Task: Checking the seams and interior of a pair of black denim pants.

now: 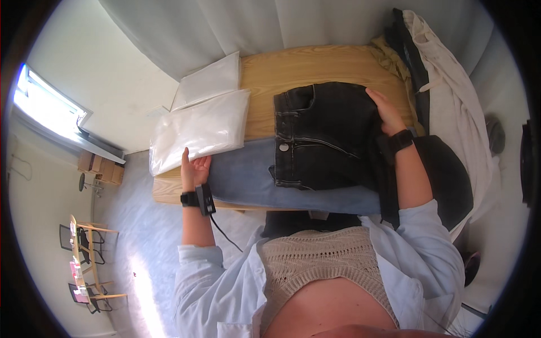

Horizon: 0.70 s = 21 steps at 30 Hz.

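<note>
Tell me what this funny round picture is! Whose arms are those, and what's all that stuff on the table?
There is no machine here. A person wears a camera on their head that looks down, and its wide lens bends the picture round. The arms coming up from the bottom are that person's own.

On the wooden table lie folded black jeans, on top of light blue jeans. The right hand rests flat on the black jeans. The left hand touches a clear plastic bag with something white inside; another bag lies behind it. More clothes are piled at the right. Neither hand grips anything.
</note>
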Tool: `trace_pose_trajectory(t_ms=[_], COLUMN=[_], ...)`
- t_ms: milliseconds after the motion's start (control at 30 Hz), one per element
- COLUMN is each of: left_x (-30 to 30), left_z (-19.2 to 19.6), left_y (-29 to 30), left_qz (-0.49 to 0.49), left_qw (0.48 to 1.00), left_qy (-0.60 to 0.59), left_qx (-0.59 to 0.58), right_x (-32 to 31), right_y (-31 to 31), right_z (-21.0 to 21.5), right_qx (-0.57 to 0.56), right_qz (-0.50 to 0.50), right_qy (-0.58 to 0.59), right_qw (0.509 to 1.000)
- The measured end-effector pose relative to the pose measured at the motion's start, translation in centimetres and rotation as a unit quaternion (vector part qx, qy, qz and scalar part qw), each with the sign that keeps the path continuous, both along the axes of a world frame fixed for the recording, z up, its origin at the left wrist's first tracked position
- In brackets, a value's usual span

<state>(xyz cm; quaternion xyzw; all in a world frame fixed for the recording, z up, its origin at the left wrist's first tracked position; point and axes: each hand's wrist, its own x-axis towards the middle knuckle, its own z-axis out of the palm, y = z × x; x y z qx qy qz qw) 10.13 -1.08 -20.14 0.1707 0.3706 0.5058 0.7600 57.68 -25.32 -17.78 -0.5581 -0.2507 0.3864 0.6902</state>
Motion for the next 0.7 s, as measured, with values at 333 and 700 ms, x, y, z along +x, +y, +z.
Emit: trace_pose_trajectory(t_ms=[333, 700], left_x=[-0.9, 11.7], left_z=[2.3, 17.5], left_y=[2.6, -2.8], left_qz=[-0.044, 0.095], left_qw=[0.74, 0.637], left_qy=[0.602, 0.493], left_qx=[0.298, 0.585], right_x=[-0.6, -0.4], right_y=[-0.5, 0.2], right_z=[0.6, 0.3], right_qx=[0.013, 0.02], right_qz=[-0.017, 0.016], right_qy=[-0.006, -0.03], right_qw=[1.0, 0.999])
